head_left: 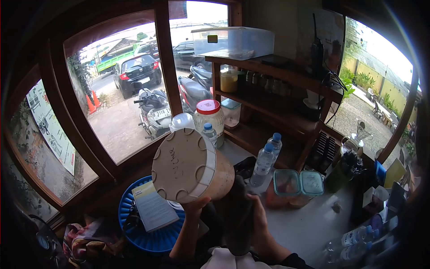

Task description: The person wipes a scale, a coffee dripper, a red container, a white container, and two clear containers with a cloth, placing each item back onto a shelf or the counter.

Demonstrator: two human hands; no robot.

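A large round tub (224, 177) with a beige lid (181, 166) is tilted so the lid faces the windows. Handwriting in dark ink marks the lid, and notches run round its rim. My left hand (195, 206) is closed under the tub's lower edge, its fingers partly hidden. My right hand (260, 222) is closed round the side of a dark, elongated object (238, 219) that stands close against the tub; shadow hides what kind it is. Behind the tub are a red-lidded jar (209, 117) and a small blue-capped water bottle (209, 131).
Two water bottles (262, 166) and lidded glass food containers (287, 183) stand on the white counter (309, 224). Left of my arm, a blue basket (127, 224) holds a booklet (154, 208). A wooden shelf (273, 105) carries a clear plastic box (251, 42). More bottles (356, 237) lie at right.
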